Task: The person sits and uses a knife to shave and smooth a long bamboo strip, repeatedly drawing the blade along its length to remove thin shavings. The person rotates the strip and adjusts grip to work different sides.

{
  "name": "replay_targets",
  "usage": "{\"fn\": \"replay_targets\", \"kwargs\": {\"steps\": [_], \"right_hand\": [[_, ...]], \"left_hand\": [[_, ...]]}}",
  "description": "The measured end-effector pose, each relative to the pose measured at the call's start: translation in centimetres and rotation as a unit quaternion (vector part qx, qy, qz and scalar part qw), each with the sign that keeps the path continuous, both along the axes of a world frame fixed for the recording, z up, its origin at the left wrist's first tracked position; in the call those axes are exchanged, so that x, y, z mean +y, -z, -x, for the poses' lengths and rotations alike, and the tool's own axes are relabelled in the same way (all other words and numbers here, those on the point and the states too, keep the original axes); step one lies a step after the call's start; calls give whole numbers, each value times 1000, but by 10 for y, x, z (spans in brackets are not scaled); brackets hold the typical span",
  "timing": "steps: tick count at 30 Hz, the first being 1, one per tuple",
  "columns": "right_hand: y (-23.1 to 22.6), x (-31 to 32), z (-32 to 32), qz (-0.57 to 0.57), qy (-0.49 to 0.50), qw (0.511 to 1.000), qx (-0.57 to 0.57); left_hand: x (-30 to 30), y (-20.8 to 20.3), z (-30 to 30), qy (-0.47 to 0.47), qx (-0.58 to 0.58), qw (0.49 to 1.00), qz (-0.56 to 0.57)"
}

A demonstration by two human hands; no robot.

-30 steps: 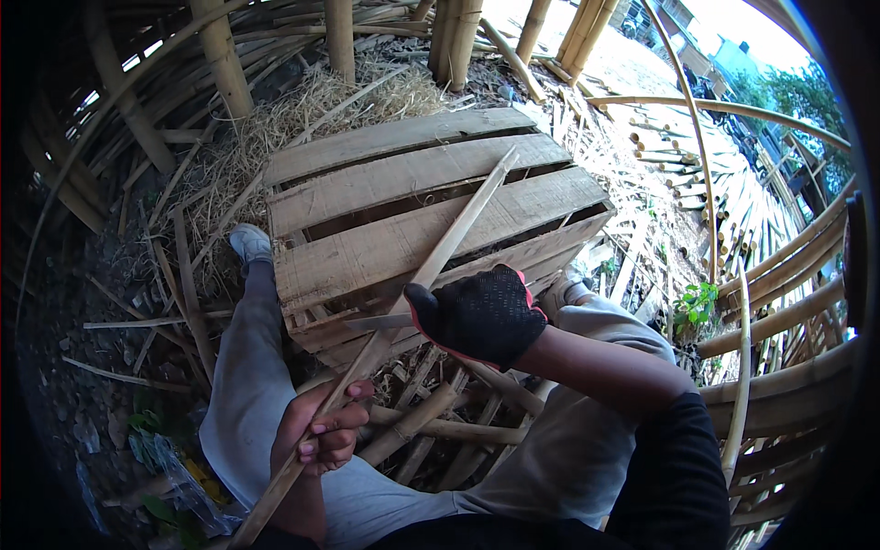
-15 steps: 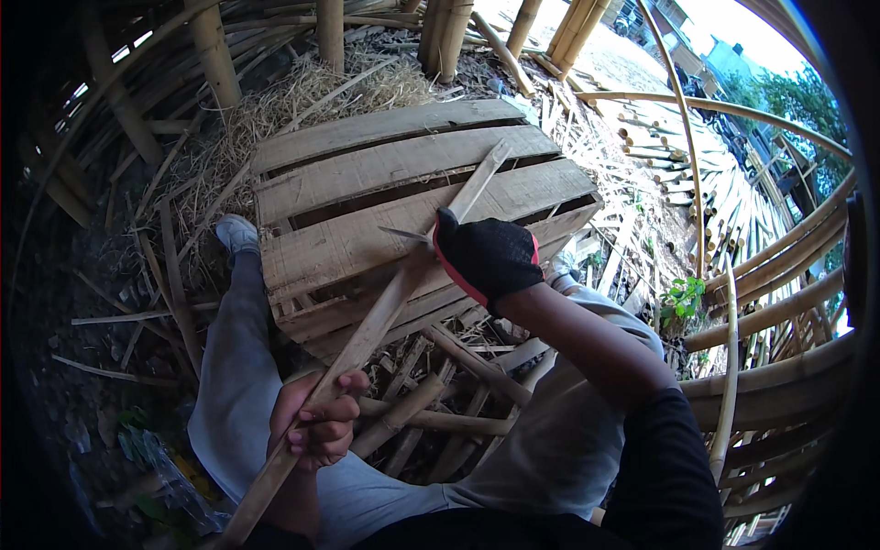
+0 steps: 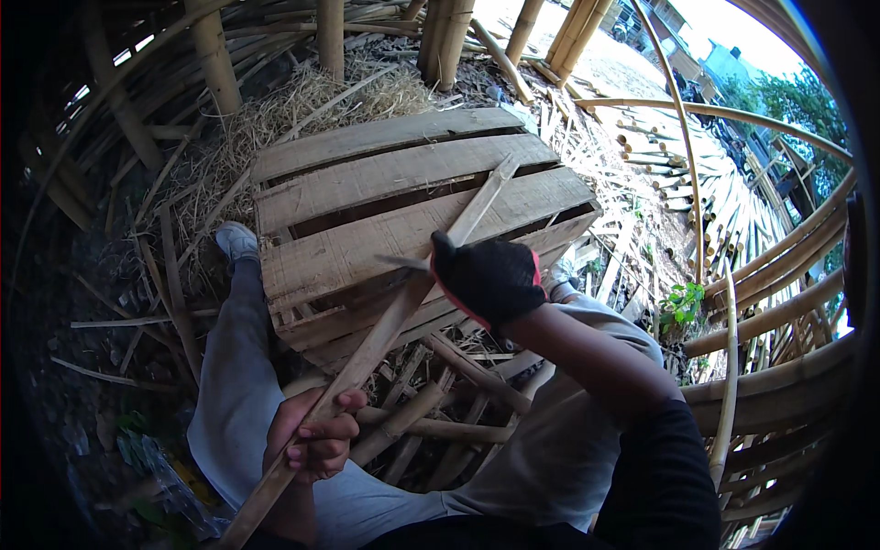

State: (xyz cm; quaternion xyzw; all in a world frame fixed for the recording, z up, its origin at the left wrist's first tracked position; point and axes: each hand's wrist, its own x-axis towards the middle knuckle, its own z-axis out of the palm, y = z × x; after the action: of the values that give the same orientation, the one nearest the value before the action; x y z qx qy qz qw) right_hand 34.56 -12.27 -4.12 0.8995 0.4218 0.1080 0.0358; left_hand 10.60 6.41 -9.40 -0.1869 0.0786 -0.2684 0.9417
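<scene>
Midway, a bamboo strip (image 3: 394, 316) is gripped by the bare left hand (image 3: 312, 440) with fingers curled while the gloved right hand (image 3: 490, 275), clenched on a knife (image 3: 403, 263), has much left unshaved.

Bamboo strip (image 3: 394, 316) in left hand (image 3: 312, 440), blade (image 3: 403, 262) in gloved right hand (image 3: 490, 275), over pallet (image 3: 367, 183)

Dirt ground (image 3: 64, 385), wooden pallet (image 3: 367, 183), straw (image 3: 302, 101), bamboo offcuts (image 3: 440, 422), bamboo strip (image 3: 477, 211) across pallet

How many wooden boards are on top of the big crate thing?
4 top boards on the wooden crate: far board, second, third, and a nearest board partly hidden behind the bamboo strip and gloved right hand.
</scene>
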Motion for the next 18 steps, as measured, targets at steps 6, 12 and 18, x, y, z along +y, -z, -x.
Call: {"fn": "replay_targets", "kwargs": {"steps": [6,12,18], "right_hand": [[-18,-4,32,-40,26,987,155],[-45,-22,-43,17,192,972,138],[-28,-40,-10,-65,-201,962,175]], "left_hand": [[0,-5,-1,5,11,999,-39],[-1,-2,-2,1,-32,997,-75],[-8,-1,3,2,-36,990,-136]]}}
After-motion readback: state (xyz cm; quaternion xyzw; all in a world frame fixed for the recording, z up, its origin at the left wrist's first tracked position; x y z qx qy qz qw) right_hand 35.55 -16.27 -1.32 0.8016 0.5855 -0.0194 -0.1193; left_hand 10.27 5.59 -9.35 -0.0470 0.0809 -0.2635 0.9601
